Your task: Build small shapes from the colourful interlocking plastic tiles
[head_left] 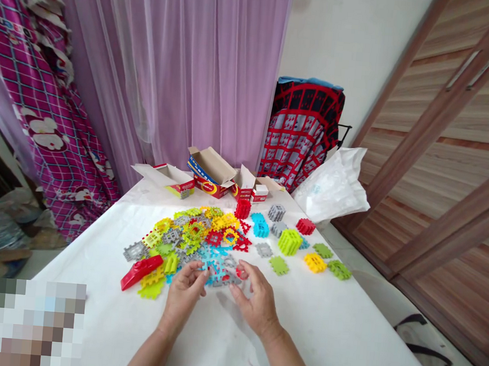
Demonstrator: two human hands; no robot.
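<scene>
Grey waffle-block piece: held between both hands over the white table, near edge of the block pile. Left hand: fingertips pinched narrow on its left end. Right hand: fingers curled on its right end, small red piece at the fingertips. Red wedge: left of the left hand. Green cube, yellow block: further right. Opened cartons: far edge.

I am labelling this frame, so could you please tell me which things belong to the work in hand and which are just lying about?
In hand:
- left hand and right hand, both on a flat grey plastic waffle piece
- heap of coloured interlocking plastic pieces

Lying about:
- red plastic wedge
- opened red cardboard boxes
- white plastic bag
- lime green plastic cube
</scene>
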